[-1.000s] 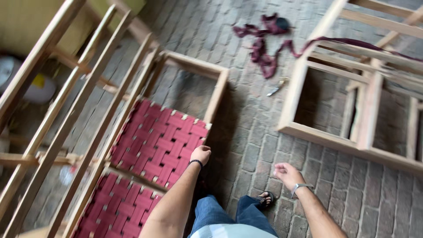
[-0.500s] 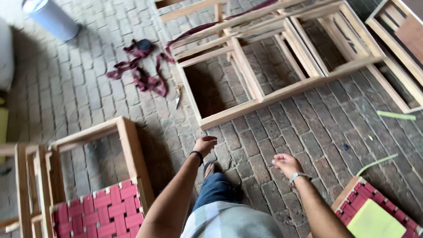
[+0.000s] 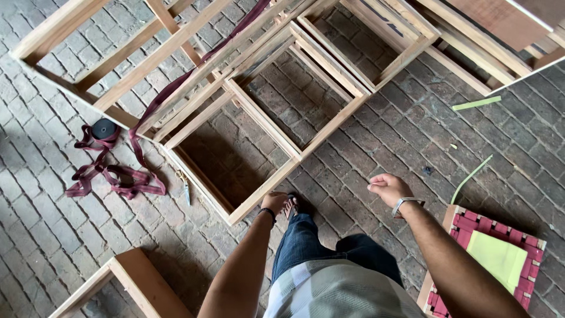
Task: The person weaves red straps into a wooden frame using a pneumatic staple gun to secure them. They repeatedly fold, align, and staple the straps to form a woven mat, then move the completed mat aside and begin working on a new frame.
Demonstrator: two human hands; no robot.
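Wooden frame (image 3: 265, 138), at 12 o'clock on brick floor (image 3: 382, 135): rigid, probably light; lift by near rail. Left hand (image 3: 275, 202) hovers beside it, grip unclear; right hand (image 3: 387, 188) loosely clenched, empty.

Two hands: left (image 3: 275, 202), right (image 3: 387, 188). One wristband on left wrist, one bracelet (image 3: 406, 202) on right. One webbing roll (image 3: 103, 128), one loose maroon webbing strap (image 3: 118, 176), one scissors (image 3: 185, 187). One woven red seat (image 3: 471, 227) with one yellow-green sheet (image 3: 499, 257). Two green strips (image 3: 477, 103). Bare wooden frames (image 3: 235, 112): several, stacked, exact count unclear.
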